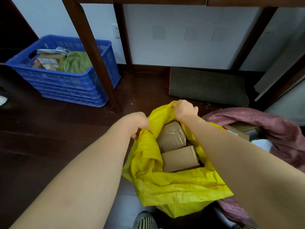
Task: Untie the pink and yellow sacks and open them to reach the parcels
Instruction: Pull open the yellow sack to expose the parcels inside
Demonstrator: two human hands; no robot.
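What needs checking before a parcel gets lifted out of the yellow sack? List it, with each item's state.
1. Yellow sack untied, mouth open: ok.
2. Parcels exposed: ok; the taped parcel and the plain carton both show in the opening.
3. Left hand grip on the near-left rim: ok, fabric bunched in the fingers.
4. Right hand grip on the far rim: ok, holding it raised.
5. A hand free to lift a parcel: not ok, both are holding the sack.
6. Pink sack open: ok; its mouth is spread and a carton shows inside.
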